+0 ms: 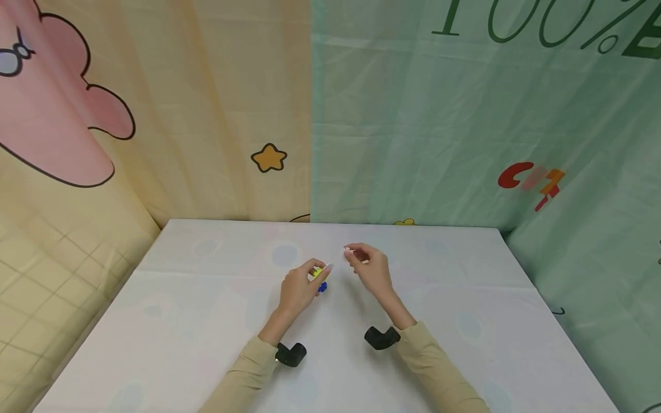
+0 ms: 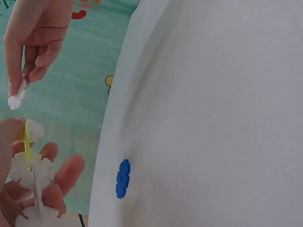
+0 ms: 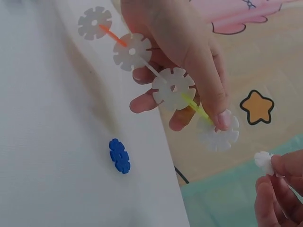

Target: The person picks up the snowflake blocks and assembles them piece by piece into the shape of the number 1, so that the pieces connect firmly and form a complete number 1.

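Observation:
My left hand (image 1: 298,288) pinches the end of a chain of notched plastic snowflake discs (image 3: 173,89) between thumb and finger. White discs alternate in it with edge-on orange, white and yellow ones. The last white disc (image 3: 218,135) is at my left thumb tip. Across from it, my right hand (image 1: 372,269) pinches a single white snowflake disc (image 3: 263,161) by its edge, a short gap apart from the chain. A blue snowflake disc (image 2: 123,178) lies on the table below the left hand, touched by neither hand.
A white cloth covers the table (image 1: 444,355). Behind it hang a yellow curtain (image 1: 217,115) and a green curtain (image 1: 392,132). A black wrist camera mount (image 1: 291,355) sits on the left wrist, another mount (image 1: 382,338) on the right.

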A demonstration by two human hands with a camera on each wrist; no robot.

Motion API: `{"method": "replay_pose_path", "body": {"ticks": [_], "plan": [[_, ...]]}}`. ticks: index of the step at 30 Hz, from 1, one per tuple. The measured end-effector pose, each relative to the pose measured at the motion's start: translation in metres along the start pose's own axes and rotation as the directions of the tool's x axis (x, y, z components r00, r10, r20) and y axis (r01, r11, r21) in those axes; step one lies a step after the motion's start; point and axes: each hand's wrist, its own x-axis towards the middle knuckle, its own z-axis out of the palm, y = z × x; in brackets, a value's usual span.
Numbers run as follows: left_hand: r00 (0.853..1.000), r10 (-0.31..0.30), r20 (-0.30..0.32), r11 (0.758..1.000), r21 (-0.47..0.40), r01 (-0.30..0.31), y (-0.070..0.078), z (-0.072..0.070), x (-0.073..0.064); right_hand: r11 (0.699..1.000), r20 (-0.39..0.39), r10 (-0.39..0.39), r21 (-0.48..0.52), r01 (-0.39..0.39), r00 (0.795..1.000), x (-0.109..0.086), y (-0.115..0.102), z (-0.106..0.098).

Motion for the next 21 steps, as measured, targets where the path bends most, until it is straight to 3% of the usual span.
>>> {"method": "replay_pose_path", "body": {"ticks": [5, 11, 21], "plan": [[1.000, 0.013, -0.010, 1.000, 0.002, -0.013, 0.0016, 0.0002, 0.0000, 0.999, -0.031, 0.006, 0.049, -0.004, 1.000, 0.0030, -0.0022, -0.0016], [1.000, 0.015, 0.000, 1.000, -0.005, -0.015, 0.0039, -0.0003, -0.0006, 0.990, -0.010, 0.058, 0.130, -0.056, 0.998, 0.0038, -0.0048, -0.0012], [0.999, 0.053, -0.002, 0.998, -0.046, -0.053, 0.0059, -0.0001, -0.0013, 0.985, 0.026, 0.120, 0.124, -0.123, 0.992, 0.0016, -0.0070, 0.0031]]}}
